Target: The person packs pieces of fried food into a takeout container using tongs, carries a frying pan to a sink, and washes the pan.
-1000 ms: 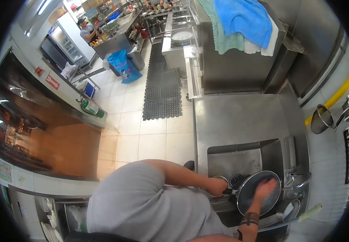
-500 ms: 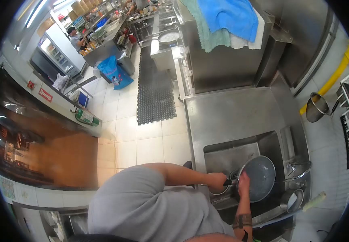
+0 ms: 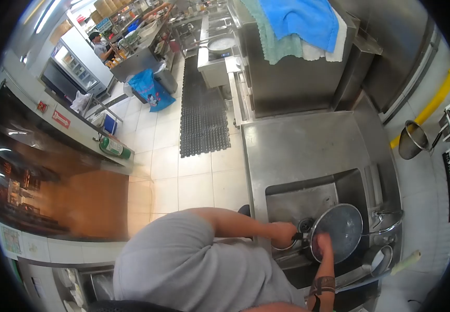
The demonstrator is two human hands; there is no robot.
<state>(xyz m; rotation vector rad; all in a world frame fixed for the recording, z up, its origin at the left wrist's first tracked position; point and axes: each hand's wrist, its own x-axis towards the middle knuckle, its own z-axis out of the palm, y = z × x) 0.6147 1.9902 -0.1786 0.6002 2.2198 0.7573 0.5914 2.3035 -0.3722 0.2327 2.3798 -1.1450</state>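
Observation:
A round grey frying pan (image 3: 345, 229) is held over the steel sink (image 3: 300, 200), its inner face turned up and wet. My left hand (image 3: 283, 234) is wrapped round the pan's black handle. Inside the pan, near the handle side, my right hand (image 3: 323, 244) touches the surface; its fingers are blurred and I cannot make out whether they hold anything. Under the left hand, the rim of a round metal vessel (image 3: 286, 247) shows partly. Right of the pan, the faucet (image 3: 387, 226) reaches over the sink edge.
A metal container (image 3: 380, 261) stands at the sink's right. A strainer (image 3: 413, 140) hangs on the wall. Cloths (image 3: 300, 26) drape over a steel cabinet (image 3: 298, 86). Across the room are a co-worker (image 3: 101, 49), a blue bag (image 3: 151, 89) and a black floor mat (image 3: 204, 114).
My right hand has moved from the pan's middle to its handle side, then slightly inward. The pan's tilt has changed, while my left hand keeps its grip. The camera view has shifted a little.

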